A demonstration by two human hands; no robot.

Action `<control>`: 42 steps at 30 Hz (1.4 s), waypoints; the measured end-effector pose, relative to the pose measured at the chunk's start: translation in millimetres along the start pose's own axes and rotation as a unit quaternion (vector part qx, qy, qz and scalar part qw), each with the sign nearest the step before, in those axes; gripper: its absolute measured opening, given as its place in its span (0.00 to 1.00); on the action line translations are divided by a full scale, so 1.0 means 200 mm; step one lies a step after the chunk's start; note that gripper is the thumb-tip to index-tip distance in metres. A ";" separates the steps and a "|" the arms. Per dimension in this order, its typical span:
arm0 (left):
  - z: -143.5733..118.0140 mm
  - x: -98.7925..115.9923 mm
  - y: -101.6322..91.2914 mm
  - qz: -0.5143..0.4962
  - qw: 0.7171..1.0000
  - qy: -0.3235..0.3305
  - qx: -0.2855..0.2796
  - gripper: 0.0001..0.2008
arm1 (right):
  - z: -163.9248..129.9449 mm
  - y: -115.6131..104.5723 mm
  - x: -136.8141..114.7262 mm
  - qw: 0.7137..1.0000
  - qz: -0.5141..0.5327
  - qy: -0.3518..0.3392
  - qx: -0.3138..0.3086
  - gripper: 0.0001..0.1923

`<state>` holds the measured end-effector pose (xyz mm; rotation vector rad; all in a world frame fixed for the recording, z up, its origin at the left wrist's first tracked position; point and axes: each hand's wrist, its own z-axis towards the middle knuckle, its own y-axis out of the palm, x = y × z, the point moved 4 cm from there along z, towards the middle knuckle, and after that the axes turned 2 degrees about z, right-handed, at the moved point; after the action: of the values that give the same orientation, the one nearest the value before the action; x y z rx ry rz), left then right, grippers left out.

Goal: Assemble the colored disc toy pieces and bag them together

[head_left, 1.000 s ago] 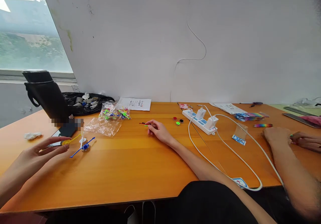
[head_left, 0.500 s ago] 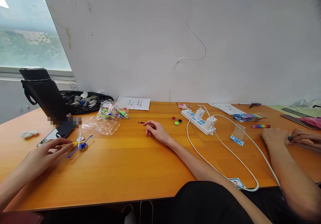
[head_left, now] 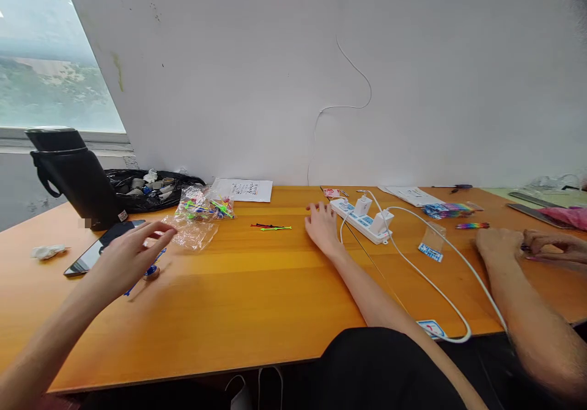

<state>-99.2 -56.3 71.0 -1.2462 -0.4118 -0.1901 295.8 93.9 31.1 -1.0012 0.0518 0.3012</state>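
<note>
Piece of blue plastic (head_left: pixel 151 270), arrow-ended, rests at the left of the wooden table (head_left: pixel 229 312), partly covered by the left hand (head_left: pixel 132 252). That hand is loosely curved above it and free, thumb standing apart from the fingertips. Well to the right, the right hand (head_left: pixel 322 229) is palm down with fingers spread, beside the white power strip (head_left: pixel 362 220); whether it has anything beneath it I cannot tell. Between the hands lie a green stick (head_left: pixel 276 229) and red and black sticks (head_left: pixel 262 225), close together.

Beyond the left hand, a clear plastic bag (head_left: pixel 195 234) has red, blue, yellow and green plastic parts in its far end, its near end lying flat. Farther left, a black bag (head_left: pixel 172 201) gapes around grey pieces and white crumpled tissue. Near it are a capped black bottle (head_left: pixel 77 177) and a phone (head_left: pixel 85 259). To the right of the power strip lie a small clear packet (head_left: pixel 431 242) with a blue-and-white strip and, farther off, multicoloured packets (head_left: pixel 447 210).
</note>
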 end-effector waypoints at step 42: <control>0.20 0.61 0.75 -0.596 0.781 0.032 -0.185 0.20 | -0.02 0.19 -0.08 0.969 0.214 -0.004 -0.121 0.07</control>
<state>57.3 38.9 -1.3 -1.1820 -1.1122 -1.4563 269.8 105.3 1.4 -1.2294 0.2309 0.7197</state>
